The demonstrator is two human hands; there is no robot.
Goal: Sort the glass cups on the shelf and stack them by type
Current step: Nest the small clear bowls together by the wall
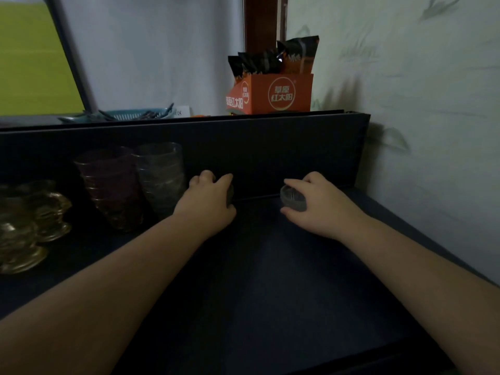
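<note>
Dim shelf (270,280), seen from the head camera. The right hand (319,204), at about 2 o'clock from the frame's centre, has its grip closed round a small grey glass cup (293,198), tilted with its mouth facing left. The left hand (209,204), near 12 o'clock, curls round a second dark cup (230,194), mostly hidden by the fingers. At 9 to 10 o'clock stand three sorted stacks: clear grey cups (161,177), purple cups (111,188) and amber glasses (29,223) at far left. Judged risks: smooth glass may slip from the grip in poor light; a forced nesting could jam, chip or topple the adjacent stacks
</note>
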